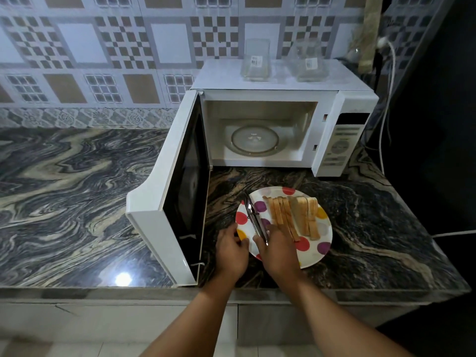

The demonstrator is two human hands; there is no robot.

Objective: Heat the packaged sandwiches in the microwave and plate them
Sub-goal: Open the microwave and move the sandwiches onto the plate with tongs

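Sandwiches plated, microwave (270, 124) door open.
Right hand (279, 251) grip clamped on metal tongs (253, 217) over polka-dot plate (318, 253); left hand (230, 253) pinches plate rim; sandwiches (293, 217) lie in a row.

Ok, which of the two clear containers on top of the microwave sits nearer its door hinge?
The left clear container, barcode label facing the camera, sits nearer the hinge of the open door; the other stands toward the control panel.

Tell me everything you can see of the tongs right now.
The tongs look like shiny metal, slim, two arms joined at the near end. They lie slanted across the left part of the dotted plate, tips pointing away toward the microwave, left of the sandwiches. The right hand grips their near end.
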